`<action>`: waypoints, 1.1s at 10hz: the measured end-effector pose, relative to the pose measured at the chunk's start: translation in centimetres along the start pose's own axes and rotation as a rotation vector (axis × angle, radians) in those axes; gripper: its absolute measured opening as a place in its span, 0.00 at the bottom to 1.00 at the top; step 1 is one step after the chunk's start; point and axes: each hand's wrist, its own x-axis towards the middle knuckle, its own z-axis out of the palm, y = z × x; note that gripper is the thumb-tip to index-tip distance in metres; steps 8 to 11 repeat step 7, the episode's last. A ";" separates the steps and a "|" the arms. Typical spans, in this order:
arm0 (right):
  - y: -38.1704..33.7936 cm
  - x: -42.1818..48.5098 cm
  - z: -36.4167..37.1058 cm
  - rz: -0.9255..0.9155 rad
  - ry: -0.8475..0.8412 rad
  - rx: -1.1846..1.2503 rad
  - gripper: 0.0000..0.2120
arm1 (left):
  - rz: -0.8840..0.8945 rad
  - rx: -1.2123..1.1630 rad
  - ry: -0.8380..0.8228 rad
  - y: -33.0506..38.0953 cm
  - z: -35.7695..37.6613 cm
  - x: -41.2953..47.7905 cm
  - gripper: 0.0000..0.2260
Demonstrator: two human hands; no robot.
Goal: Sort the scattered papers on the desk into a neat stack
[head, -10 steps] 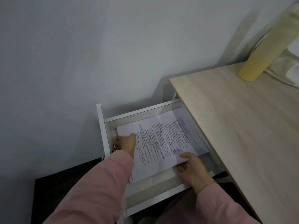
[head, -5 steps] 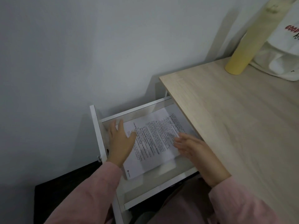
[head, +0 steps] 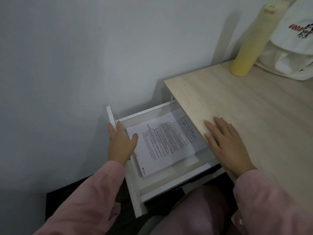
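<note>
A stack of printed papers (head: 162,143) lies flat inside an open white drawer (head: 135,189) that juts out from under the wooden desk (head: 245,106). The far right part of the stack is hidden beneath the desk edge. My left hand (head: 121,143) rests open against the drawer's left front panel, fingers spread, thumb touching the left edge of the papers. My right hand (head: 227,143) lies flat and open on the desk's left edge, holding nothing.
A tall yellow bottle (head: 249,46) stands at the back of the desk beside a white printed cloth bag (head: 291,41). A grey wall is close behind. A dark object (head: 67,199) lies on the floor at the left. My knees are under the drawer.
My right hand lifted off the papers and came to rest on the desk edge. My left hand slid from the paper stack to the drawer's left panel. The papers stayed in the drawer.
</note>
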 end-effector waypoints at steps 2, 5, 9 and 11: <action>0.3 0.1 0.0 0.000 0.023 0.027 0.23 | 0.076 -0.156 -0.119 4.3 3.0 -0.3 0.36; 2.0 -1.1 -1.1 -0.016 -0.005 0.103 0.30 | 0.169 -0.289 -0.418 11.3 9.4 -1.6 0.22; 4.7 -3.1 -2.0 0.072 0.065 0.286 0.17 | 0.178 -0.470 -0.390 12.5 11.4 -1.7 0.32; 4.7 -3.1 -2.0 0.072 0.065 0.286 0.17 | 0.178 -0.470 -0.390 12.5 11.4 -1.7 0.32</action>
